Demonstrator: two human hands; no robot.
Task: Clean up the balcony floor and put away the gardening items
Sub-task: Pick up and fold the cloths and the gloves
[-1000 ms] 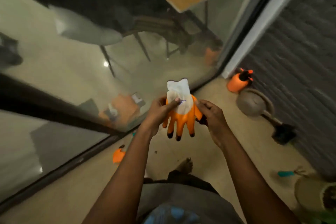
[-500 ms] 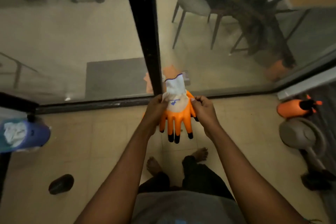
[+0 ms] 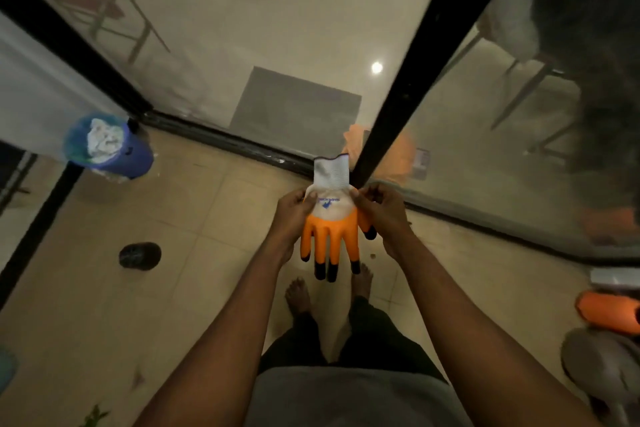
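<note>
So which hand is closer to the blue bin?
Left. The left hand grips the glove by the edge on the side of the bin; the right hand grips the opposite edge, farther from the bin.

A thick black door bar (image 3: 426, 55) slants across the big glass. Behind the glass, a grey mat (image 3: 294, 107) lies flat on the shiny room floor. A small round light (image 3: 377, 67) glows near it. A pale chair (image 3: 509, 28) with thin legs stands at the right. At the far left is what may be a little red table (image 3: 86, 0), too blurry to be sure.
</note>
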